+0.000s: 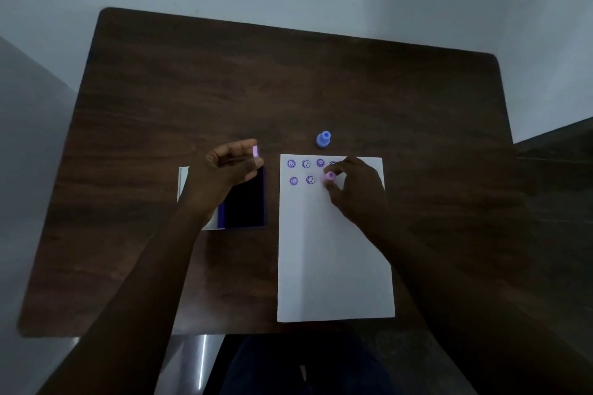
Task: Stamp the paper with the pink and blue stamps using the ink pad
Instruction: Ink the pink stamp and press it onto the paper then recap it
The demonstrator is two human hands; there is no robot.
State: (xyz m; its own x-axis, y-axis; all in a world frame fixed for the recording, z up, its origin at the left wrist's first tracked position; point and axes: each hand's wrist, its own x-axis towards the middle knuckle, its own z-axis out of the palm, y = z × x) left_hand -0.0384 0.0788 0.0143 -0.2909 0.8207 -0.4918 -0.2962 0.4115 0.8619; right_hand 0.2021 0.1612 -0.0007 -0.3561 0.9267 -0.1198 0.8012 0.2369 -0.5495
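A white sheet of paper (333,253) lies on the dark wooden table (288,80), with several purple stamp marks in two rows near its top edge. My right hand (356,189) grips the pink stamp (329,177) and holds it down on the paper in the second row. My left hand (224,167) hovers over the open ink pad (245,202) and pinches a small pink cap (255,151) between its fingertips. The blue stamp (323,139) stands upright on the table just beyond the paper's top edge.
The ink pad's white lid (183,183) lies opened to the left, partly hidden under my left wrist. Grey floor surrounds the table, and its front edge is close to my body.
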